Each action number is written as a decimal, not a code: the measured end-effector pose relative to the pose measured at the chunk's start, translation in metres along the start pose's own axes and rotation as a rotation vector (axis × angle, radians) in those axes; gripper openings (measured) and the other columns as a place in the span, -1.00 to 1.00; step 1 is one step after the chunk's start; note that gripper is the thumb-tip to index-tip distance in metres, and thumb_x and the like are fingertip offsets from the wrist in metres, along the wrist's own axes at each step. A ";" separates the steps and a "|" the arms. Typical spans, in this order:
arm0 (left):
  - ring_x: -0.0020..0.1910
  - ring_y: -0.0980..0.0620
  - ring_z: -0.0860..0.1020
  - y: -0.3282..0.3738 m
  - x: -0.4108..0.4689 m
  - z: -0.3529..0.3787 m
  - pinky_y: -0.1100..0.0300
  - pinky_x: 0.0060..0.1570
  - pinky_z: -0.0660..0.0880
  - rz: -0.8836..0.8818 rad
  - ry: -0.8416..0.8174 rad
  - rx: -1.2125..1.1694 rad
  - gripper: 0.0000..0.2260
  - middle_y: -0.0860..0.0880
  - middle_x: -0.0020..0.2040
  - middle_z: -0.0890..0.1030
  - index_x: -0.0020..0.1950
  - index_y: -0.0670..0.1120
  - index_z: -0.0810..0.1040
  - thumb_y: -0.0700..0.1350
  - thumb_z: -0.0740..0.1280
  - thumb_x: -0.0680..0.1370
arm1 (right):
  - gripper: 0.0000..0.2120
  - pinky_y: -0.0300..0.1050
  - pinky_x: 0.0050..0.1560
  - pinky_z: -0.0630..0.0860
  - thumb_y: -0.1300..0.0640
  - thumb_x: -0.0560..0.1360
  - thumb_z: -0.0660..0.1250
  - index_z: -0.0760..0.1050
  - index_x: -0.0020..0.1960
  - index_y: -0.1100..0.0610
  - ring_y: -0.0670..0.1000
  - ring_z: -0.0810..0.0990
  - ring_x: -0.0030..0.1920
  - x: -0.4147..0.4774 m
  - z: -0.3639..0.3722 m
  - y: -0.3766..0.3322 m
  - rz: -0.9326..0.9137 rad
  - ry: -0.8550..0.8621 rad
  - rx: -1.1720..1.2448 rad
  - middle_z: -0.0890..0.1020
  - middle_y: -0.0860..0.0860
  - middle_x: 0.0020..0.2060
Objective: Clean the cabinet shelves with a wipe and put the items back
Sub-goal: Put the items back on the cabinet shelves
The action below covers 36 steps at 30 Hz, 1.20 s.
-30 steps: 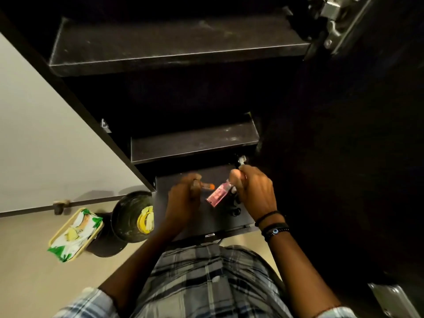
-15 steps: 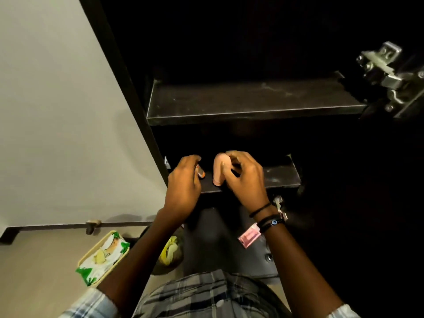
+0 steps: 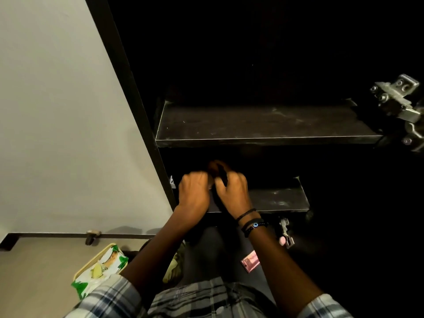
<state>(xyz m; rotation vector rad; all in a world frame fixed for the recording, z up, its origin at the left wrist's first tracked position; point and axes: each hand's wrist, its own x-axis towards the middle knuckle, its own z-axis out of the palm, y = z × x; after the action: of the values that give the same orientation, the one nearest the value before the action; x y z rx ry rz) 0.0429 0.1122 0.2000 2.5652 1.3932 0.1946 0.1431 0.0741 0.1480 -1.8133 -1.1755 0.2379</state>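
**Both hands held at the middle shelf**

The left hand (image 3: 193,192) and the right hand (image 3: 232,195) are held side by side, fingers curled, over the left end of the middle shelf (image 3: 275,199). A blurred brownish shape (image 3: 215,167) is seen at their fingertips; whether it is gripped cannot be told. A wipe pack (image 3: 101,269) is seen on the floor (image 3: 34,271), below and left of that shelf. A pink packet (image 3: 250,262) lies below it, and a dusty upper shelf (image 3: 263,125) is seen above it.
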 end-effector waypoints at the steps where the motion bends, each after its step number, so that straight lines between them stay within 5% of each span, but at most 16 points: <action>1: 0.13 -0.20 0.50 0.000 0.000 0.000 0.05 0.02 0.41 -0.007 0.003 -0.011 -0.81 -0.21 0.11 0.55 0.08 -0.22 0.50 -0.19 0.14 0.60 | -0.65 0.03 0.05 0.56 0.22 0.47 0.31 0.52 0.26 0.19 0.18 0.64 0.00 -0.001 0.002 0.001 -0.002 -0.001 0.000 0.68 0.21 -0.03; 9: 0.10 -0.22 0.49 -0.002 -0.005 0.003 0.04 -0.04 0.42 -0.049 0.044 -0.090 -0.86 -0.24 0.08 0.53 0.06 -0.24 0.47 -0.23 0.16 0.57 | -0.56 0.00 0.17 0.47 0.07 0.50 0.35 0.41 0.35 0.14 0.17 0.54 0.15 -0.009 0.009 0.006 0.078 -0.065 -0.013 0.58 0.21 0.11; 15: 0.25 -0.16 0.37 -0.004 -0.014 0.009 0.10 0.17 0.36 -0.052 0.072 -0.114 -0.73 -0.23 0.22 0.41 0.26 -0.23 0.34 -0.24 0.19 0.56 | -0.47 -0.05 0.15 0.50 0.04 0.49 0.37 0.33 0.41 0.11 0.09 0.54 0.13 -0.017 0.004 0.004 0.049 -0.016 -0.025 0.54 0.17 0.14; 23: 0.41 -0.15 0.25 0.009 -0.048 0.033 -0.02 0.37 0.32 0.175 0.299 -0.230 -0.30 -0.21 0.40 0.27 0.47 -0.17 0.14 -0.39 0.31 0.37 | -0.63 -0.49 -0.08 0.36 0.17 0.49 0.34 0.41 0.28 0.13 -0.20 0.44 -0.10 -0.064 -0.015 0.014 0.066 0.234 -0.034 0.49 -0.06 0.04; 26: 0.36 -0.20 0.33 0.022 -0.066 0.056 -0.09 0.32 0.36 0.325 0.269 -0.217 -0.34 -0.23 0.35 0.35 0.44 -0.18 0.19 -0.38 0.26 0.35 | -0.69 -0.63 -0.10 0.30 0.22 0.49 0.33 0.44 0.22 0.16 -0.23 0.41 -0.11 -0.089 -0.031 0.034 0.186 0.310 -0.064 0.51 -0.05 0.02; 28: 0.30 -0.20 0.40 0.032 -0.077 0.072 -0.08 0.27 0.40 0.412 0.176 -0.228 -0.48 -0.22 0.31 0.41 0.40 -0.19 0.25 -0.19 0.20 0.43 | -0.70 -0.53 -0.02 0.36 0.23 0.49 0.31 0.44 0.22 0.17 -0.15 0.45 -0.07 -0.108 -0.045 0.051 0.282 0.337 -0.100 0.54 0.01 0.03; 31: 0.28 -0.19 0.42 0.041 -0.088 0.098 -0.02 0.19 0.42 0.506 -0.034 -0.204 -0.44 -0.20 0.31 0.43 0.39 -0.19 0.31 0.01 0.26 0.44 | -0.71 -0.09 -0.03 0.45 0.25 0.50 0.26 0.42 0.22 0.18 0.11 0.56 0.01 -0.141 -0.061 0.080 0.481 0.236 -0.225 0.54 0.11 0.07; 36: 0.23 -0.22 0.45 0.051 -0.087 0.163 -0.03 0.20 0.44 0.574 -0.284 -0.218 -0.39 -0.18 0.32 0.42 0.37 -0.08 0.23 -0.21 0.36 0.37 | -0.69 0.08 0.08 0.45 0.23 0.46 0.29 0.40 0.19 0.19 0.29 0.52 0.14 -0.191 -0.082 0.116 0.757 -0.097 -0.377 0.52 0.19 0.12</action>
<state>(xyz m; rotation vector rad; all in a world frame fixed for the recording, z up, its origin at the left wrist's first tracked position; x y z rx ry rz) 0.0731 -0.0081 0.0540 2.6063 0.4904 0.0598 0.1627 -0.1395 0.0444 -2.5548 -0.5624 0.5670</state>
